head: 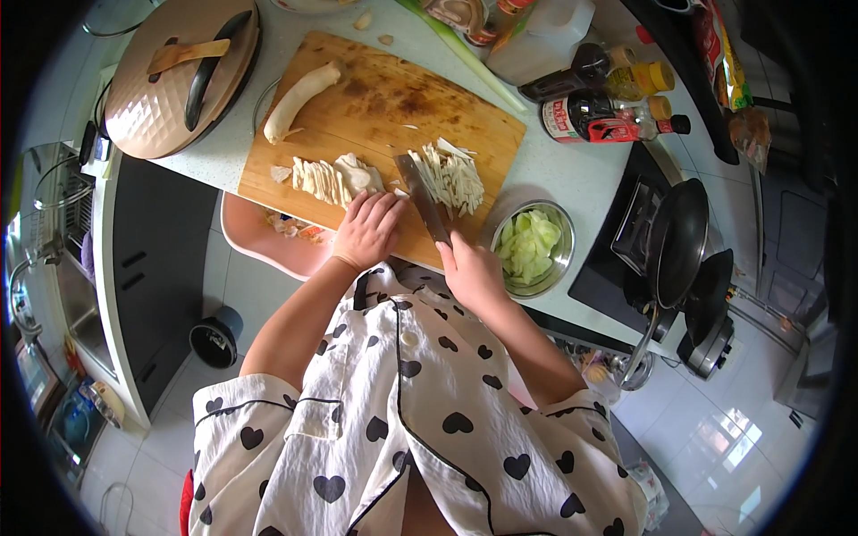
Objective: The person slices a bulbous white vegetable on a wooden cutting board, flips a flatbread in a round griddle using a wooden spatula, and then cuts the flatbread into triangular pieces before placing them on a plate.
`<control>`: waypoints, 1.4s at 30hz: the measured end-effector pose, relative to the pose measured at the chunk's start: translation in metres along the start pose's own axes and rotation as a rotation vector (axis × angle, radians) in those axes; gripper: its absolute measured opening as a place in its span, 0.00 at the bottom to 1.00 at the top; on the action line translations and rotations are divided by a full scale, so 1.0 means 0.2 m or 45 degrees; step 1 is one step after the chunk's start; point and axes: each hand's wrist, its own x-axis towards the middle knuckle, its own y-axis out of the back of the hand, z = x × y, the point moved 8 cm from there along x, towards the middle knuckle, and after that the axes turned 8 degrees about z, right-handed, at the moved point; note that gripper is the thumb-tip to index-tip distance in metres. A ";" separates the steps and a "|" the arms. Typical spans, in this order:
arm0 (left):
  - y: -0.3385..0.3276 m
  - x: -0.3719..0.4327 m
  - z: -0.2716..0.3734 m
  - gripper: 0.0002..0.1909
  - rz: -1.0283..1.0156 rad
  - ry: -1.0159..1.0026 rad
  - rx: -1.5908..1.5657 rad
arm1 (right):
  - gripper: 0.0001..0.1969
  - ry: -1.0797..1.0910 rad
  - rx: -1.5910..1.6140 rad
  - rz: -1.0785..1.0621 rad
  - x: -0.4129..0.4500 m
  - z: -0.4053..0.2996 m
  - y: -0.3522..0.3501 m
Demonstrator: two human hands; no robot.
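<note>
My right hand [474, 266] grips the handle of a kitchen knife [423, 201], its dark blade slanting across the wooden cutting board [382, 87]. Just right of the blade lies a heap of pale mushroom strips [452, 175]. My left hand [369, 231] rests at the board's near side, fingertips by a row of mushroom slices [328, 179]. A white bit shows at those fingertips; whether the fingers hold it is hidden. Farther left on the board is a whole pale mushroom [301, 100], apparently king oyster.
Right of the board stands a metal bowl of sliced green vegetable [529, 246]. Sauce bottles [603, 120] and a scallion [469, 57] lie beyond it. A lidded pan [181, 74] sits at left. Below the board's edge is a pink bin [268, 241]. A wok [677, 241] hangs over at right.
</note>
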 end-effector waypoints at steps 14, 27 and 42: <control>-0.01 -0.01 0.00 0.24 -0.041 -0.007 -0.012 | 0.11 -0.006 0.019 -0.102 -0.02 -0.04 0.00; 0.01 0.00 0.01 0.24 -0.038 -0.021 -0.005 | 0.14 0.015 0.006 0.011 0.08 -0.01 -0.05; 0.00 0.00 0.01 0.23 -0.029 -0.018 -0.017 | 0.12 -0.027 -0.053 -0.117 -0.03 0.01 0.00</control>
